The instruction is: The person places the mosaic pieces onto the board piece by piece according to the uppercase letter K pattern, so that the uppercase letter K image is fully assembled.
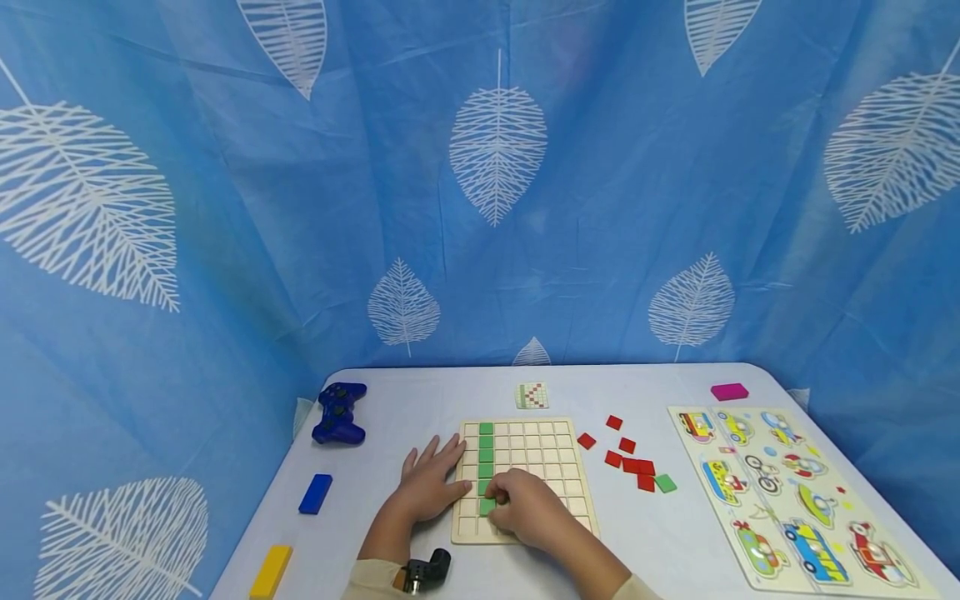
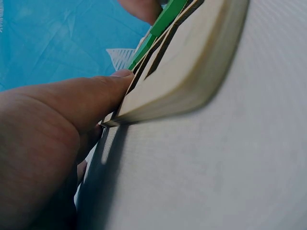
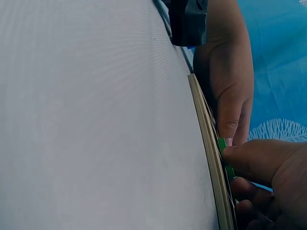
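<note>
A wooden grid board (image 1: 551,475) lies on the white table, with a column of green tiles (image 1: 486,454) in its second column from the left. My left hand (image 1: 429,485) lies flat with fingers spread, its fingertips resting on the board's left edge (image 2: 192,72). My right hand (image 1: 517,504) is curled over the lower part of that column and pinches a green tile (image 1: 487,506) down at the board. In the right wrist view the green tile (image 3: 222,144) shows between the right fingertips (image 3: 249,158) and the board edge (image 3: 211,143). Whether the tile sits fully in its cell is hidden.
Loose red tiles (image 1: 628,460) and one green tile (image 1: 665,482) lie right of the board. Beyond it lies a pattern card (image 1: 532,395). A vehicle puzzle (image 1: 787,492) and pink block (image 1: 729,392) are far right. A blue controller (image 1: 339,412), blue block (image 1: 316,493) and yellow block (image 1: 271,572) are left.
</note>
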Demonstrator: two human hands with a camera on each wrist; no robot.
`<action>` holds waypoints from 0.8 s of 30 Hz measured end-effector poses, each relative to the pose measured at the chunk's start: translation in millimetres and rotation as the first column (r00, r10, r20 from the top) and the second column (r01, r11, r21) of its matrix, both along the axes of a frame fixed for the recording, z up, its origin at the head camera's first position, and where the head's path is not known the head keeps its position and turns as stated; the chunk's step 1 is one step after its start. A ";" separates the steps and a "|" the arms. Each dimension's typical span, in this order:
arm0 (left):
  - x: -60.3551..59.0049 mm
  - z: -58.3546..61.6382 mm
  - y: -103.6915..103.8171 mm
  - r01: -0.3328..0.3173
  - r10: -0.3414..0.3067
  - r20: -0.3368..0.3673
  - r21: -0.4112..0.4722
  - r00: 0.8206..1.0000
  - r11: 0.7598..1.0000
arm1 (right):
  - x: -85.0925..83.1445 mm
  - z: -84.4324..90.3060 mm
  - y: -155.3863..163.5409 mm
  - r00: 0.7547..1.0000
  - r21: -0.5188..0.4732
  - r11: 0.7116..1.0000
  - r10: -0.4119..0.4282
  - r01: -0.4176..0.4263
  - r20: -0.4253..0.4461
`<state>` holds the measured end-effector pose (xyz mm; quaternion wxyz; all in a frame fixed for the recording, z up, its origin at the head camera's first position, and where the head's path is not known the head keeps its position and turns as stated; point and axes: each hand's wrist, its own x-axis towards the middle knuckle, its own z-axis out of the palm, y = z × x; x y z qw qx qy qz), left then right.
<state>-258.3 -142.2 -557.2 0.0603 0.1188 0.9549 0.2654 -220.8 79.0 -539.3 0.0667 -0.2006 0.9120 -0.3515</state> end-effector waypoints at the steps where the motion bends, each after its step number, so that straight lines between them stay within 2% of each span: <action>1: -0.3 -0.1 -0.2 0.000 0.000 0.001 0.001 1.000 1.000 | -0.3 -0.2 -0.3 1.000 0.000 1.000 0.000 0.000 -0.004; 24: -0.3 1.6 -0.2 0.004 -0.004 -0.003 0.004 1.000 1.000 | -2.7 -2.7 -0.7 0.999 -0.022 0.999 -0.031 0.031 -0.026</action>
